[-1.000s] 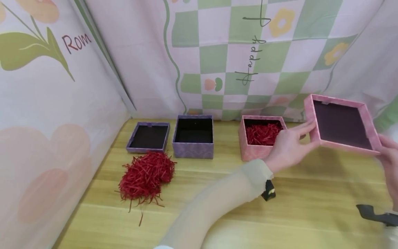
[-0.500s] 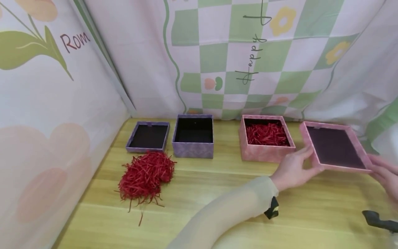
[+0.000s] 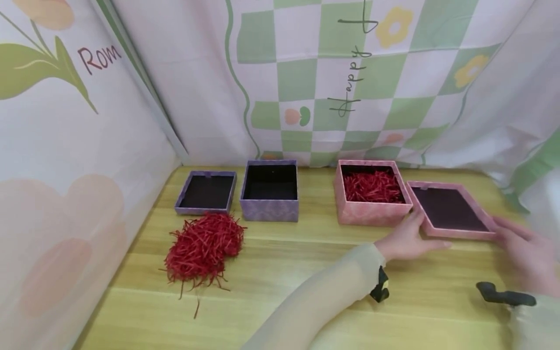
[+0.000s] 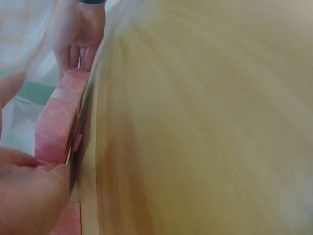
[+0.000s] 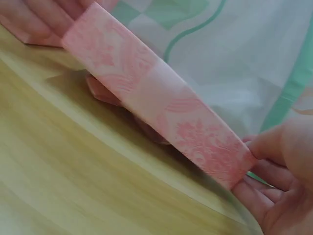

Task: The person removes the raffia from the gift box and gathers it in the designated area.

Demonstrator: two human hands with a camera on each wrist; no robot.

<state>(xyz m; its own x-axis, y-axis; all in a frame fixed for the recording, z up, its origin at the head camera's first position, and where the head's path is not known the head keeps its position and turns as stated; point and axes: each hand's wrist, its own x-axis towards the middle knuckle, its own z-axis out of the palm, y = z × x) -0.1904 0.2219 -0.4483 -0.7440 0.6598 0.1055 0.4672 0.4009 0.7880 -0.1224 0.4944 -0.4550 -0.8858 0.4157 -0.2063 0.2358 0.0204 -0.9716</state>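
A pink box lid with a dark lining lies inside-up, low over the table, beside the pink box. That box holds red paper shreds. My left hand is at the lid's near left corner, between lid and box; in the left wrist view the left hand pinches that corner. With thumb and fingers, my right hand grips the right corner, as the right wrist view shows on the patterned lid side. The lid's underside is hidden.
An open purple box with a black inside stands left of the pink one. Beside it lies its purple lid, inside-up. A loose heap of red paper shreds sits in front on the wooden table. Printed curtains enclose the back and left.
Both hands have lowered the pink lid from above the table, right of the pink box, and turned it flatter. The boxes and shred heap have stayed put.
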